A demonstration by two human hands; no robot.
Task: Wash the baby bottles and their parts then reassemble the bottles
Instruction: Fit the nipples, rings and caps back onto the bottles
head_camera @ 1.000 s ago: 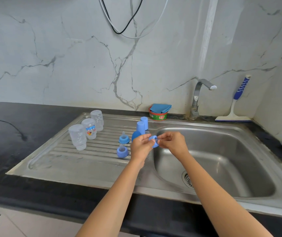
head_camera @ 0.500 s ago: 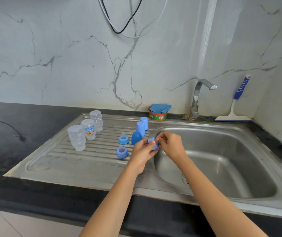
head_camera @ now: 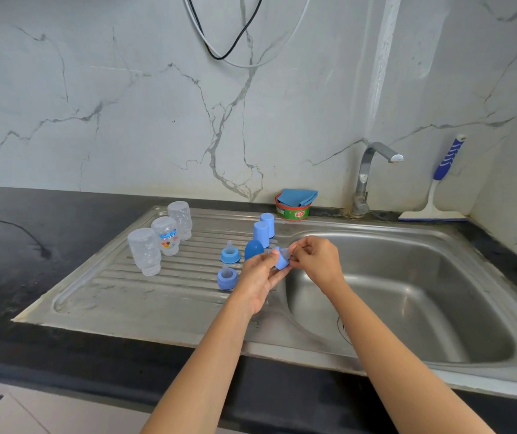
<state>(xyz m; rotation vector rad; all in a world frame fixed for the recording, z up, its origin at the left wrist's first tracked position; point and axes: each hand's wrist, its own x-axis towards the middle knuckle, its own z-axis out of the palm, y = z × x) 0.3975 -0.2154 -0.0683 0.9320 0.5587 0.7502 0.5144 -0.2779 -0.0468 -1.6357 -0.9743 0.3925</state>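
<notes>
Head view: my left hand grips a blue bottle ring. My right hand pinches the clear nipple at the ring (seating unclear). Just left of my left hand, a dark blue cap. Further left, three upturned bottles on the drainboard.

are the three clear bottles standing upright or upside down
Upside down: the three clear bottles stand on the drainboard with their narrow necks at the bottom and their rounded bases up, with no caps on.
</notes>
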